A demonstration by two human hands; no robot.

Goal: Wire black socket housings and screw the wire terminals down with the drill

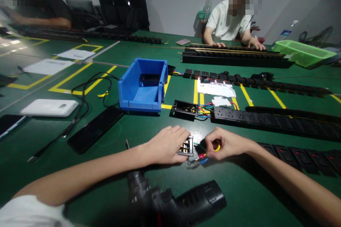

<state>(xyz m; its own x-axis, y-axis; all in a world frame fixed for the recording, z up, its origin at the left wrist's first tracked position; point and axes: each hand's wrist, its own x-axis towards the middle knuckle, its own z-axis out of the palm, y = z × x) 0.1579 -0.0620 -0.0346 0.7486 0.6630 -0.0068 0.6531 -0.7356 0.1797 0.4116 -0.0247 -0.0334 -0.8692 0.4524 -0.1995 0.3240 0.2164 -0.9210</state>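
Your left hand [166,145], half-curled, holds the small black rectangular plastic box [190,146] at twelve o'clock; your right hand [225,143], at its three, pinches the yellow insulated wire [218,147]. Uneven pulling could snag the blue-sleeved metal terminal [204,161].

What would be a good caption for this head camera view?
The left hand steadies a small black box while the right hand holds coloured wires beside it.
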